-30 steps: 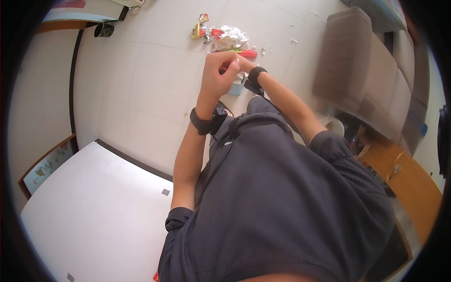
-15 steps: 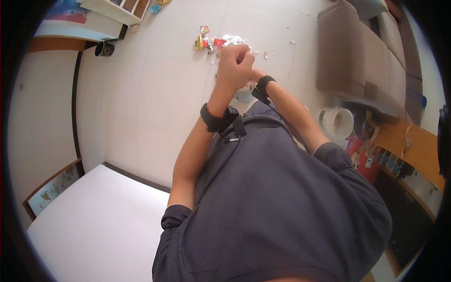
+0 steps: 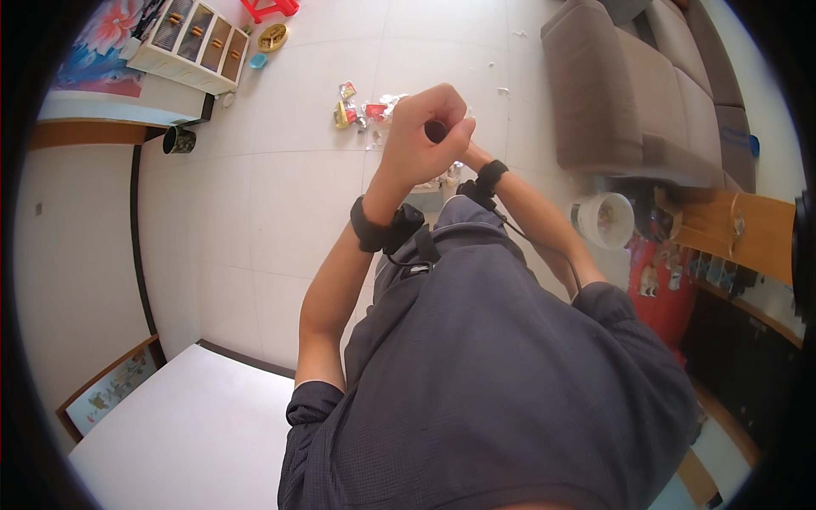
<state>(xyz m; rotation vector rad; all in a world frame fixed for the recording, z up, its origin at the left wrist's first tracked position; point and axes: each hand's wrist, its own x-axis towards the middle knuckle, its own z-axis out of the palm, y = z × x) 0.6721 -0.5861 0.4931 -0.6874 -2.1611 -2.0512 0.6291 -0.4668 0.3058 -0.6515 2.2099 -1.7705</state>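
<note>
My left hand [image 3: 418,134] is raised in the middle, fingers curled round the dark round end of a pole [image 3: 436,131]. The rest of the pole is hidden under the hand. Just beyond and to the right, my right hand [image 3: 473,156] shows only in part; its fingers are hidden behind the left. Below the hands, a greyish object [image 3: 431,202] with pale scraps [image 3: 445,178] above it shows partly, its kind unclear. On the tiled floor past my left hand lie a red wrapper [image 3: 375,110], a yellow-and-red packet [image 3: 344,115] and shiny silver scraps [image 3: 393,100].
A brown sofa [image 3: 595,93] stands at the right, with a white bucket [image 3: 609,219] near its end. At the left are a dark patterned bin [image 3: 178,140] and a white-topped surface [image 3: 187,425]. A white cabinet [image 3: 191,42] and a red stool [image 3: 270,8] are at the far left.
The view has shifted, bringing the cabinet fronts and red stool into sight. My left hand sits slightly lower in the picture, and the pole's dark end shows more clearly inside its grip.
</note>
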